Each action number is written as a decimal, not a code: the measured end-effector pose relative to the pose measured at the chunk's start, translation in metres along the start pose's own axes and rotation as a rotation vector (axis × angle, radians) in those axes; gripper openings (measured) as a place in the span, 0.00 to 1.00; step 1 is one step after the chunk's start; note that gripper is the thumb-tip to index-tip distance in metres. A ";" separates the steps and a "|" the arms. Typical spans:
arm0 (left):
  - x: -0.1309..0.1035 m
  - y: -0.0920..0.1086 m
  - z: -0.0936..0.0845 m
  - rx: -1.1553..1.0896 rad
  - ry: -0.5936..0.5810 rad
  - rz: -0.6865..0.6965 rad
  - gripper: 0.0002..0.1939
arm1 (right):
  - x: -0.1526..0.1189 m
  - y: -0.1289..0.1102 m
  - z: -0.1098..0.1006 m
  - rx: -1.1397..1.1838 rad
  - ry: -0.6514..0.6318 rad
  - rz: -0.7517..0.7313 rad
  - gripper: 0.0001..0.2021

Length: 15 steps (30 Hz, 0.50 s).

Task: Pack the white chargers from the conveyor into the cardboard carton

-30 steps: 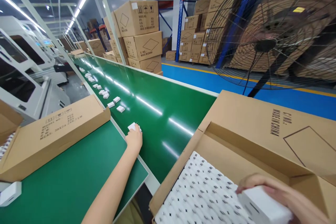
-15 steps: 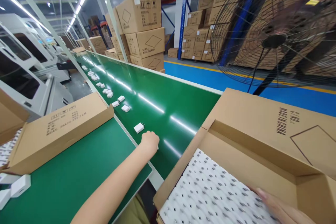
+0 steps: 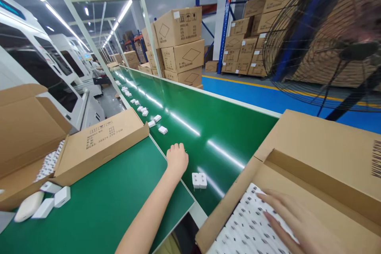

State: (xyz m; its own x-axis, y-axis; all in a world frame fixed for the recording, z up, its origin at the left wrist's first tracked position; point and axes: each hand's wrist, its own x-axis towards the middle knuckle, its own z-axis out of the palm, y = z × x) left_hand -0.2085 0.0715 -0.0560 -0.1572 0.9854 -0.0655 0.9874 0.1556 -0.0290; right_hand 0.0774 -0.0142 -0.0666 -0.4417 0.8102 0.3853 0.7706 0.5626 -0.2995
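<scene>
My left hand (image 3: 177, 161) is closed over a white plug charger on the green conveyor belt (image 3: 232, 127); the fingers hide most of it and only its thin prongs show. Just right of that hand, two white chargers (image 3: 199, 180) stand side by side on the belt. My right hand (image 3: 293, 216) lies with fingers apart on tightly packed rows of white chargers (image 3: 241, 222) inside an open cardboard box (image 3: 315, 190). Farther up the belt, loose chargers (image 3: 162, 130) lie in a line along its left edge.
A second cardboard box (image 3: 101, 143) with packed chargers sits on the green side table (image 3: 110, 202). Several white chargers (image 3: 62, 197) and a rounded cream-coloured object (image 3: 29, 206) lie near it. A caged fan (image 3: 324, 47) stands at the right, before stacked cartons (image 3: 184, 57).
My left hand has moved up the belt from the near end onto another charger, leaving two chargers standing behind. My right hand has come farther over the packed rows. The view has swung left.
</scene>
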 end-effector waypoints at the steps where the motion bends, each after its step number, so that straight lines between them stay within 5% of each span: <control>1: 0.001 -0.004 0.008 -0.002 0.012 -0.015 0.15 | 0.013 -0.014 0.004 0.001 -0.034 -0.037 0.17; 8: 0.000 -0.013 0.037 -0.017 0.024 0.149 0.25 | 0.085 -0.083 0.060 -0.034 -0.336 -0.058 0.18; 15: 0.000 -0.014 0.034 -0.036 -0.043 0.195 0.29 | 0.093 -0.099 0.090 0.078 -0.464 0.003 0.06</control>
State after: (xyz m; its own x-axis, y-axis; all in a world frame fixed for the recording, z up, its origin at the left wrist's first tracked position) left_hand -0.2230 0.0674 -0.0894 0.0371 0.9934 -0.1090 0.9991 -0.0347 0.0238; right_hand -0.0815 0.0203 -0.0796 -0.6124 0.7895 -0.0413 0.7429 0.5567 -0.3717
